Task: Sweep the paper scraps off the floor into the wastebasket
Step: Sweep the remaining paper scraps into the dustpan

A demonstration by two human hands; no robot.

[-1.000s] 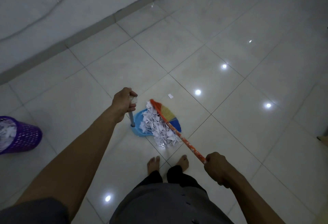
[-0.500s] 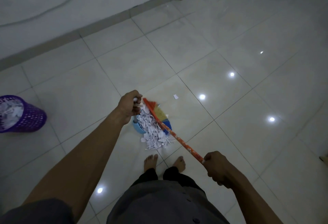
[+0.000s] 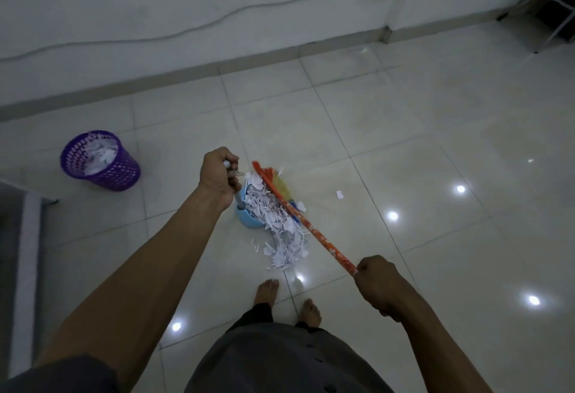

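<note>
the left hand (image 3: 219, 175) is clenched round the upright grey handle of the blue dustpan (image 3: 249, 221), holding the pan down on the tiled floor (image 3: 404, 131). the right hand (image 3: 378, 280) is clenched on the near end of the orange broom (image 3: 306, 221) handle, which slants away to the far left, its coloured bristles lying just beyond the pan.

the paper scraps (image 3: 277, 221) are heaped over the pan's mouth and spill nearer, toward the bare feet, in a loose fan on the floor. one lone scrap (image 3: 339, 195) lies off to the right, apart from the heap.

the step looks like drawing the heap into the pan. it will likely go best with the pan's lip pressed flat to the tile, so slips don't slide under it, and with short, low strokes from the near spill toward the pan; light paper may flutter if flicked. the stray scrap needs its own stroke.

the purple wastebasket (image 3: 102, 162) stands well to the left, nearer the wall, already holding white scraps; carry the pan there level.
</note>
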